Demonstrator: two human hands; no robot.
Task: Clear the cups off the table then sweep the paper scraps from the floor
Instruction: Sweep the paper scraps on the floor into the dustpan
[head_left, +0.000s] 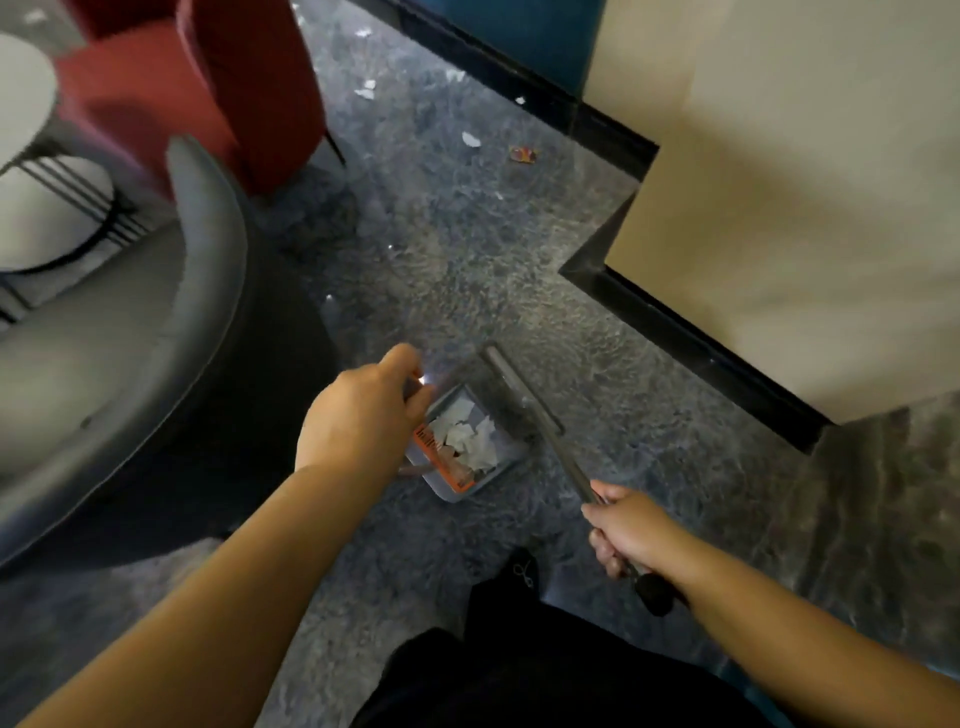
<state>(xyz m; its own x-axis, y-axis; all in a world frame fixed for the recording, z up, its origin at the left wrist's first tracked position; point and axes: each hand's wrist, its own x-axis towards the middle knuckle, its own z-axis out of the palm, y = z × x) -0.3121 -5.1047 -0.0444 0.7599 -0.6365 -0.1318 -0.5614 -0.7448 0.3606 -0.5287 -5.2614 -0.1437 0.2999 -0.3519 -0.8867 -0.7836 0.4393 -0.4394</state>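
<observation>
On floor, dustpan (470, 447) with orange label, unreadable

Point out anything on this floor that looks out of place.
White paper scraps still lie scattered along the dark baseboard, and a red-and-yellow wrapper lies near them. The dustpan already holds some scraps.

Two hands: the left hand (363, 410) and the right hand (631, 530). One dustpan (501, 467) at 6 o'clock, with a heap of white scraps in it too jumbled to count. One broom (524, 400) just beside it at its 3 o'clock. Loose scraps (470, 139) on the floor toward 12 o'clock: roughly seven, though blur may hide more. One coloured wrapper (523, 154) at 1 o'clock. Two chairs: a red chair (208, 93) at 11 o'clock and a grey chair (171, 332) at 9 o'clock. One shoe (522, 569).
</observation>
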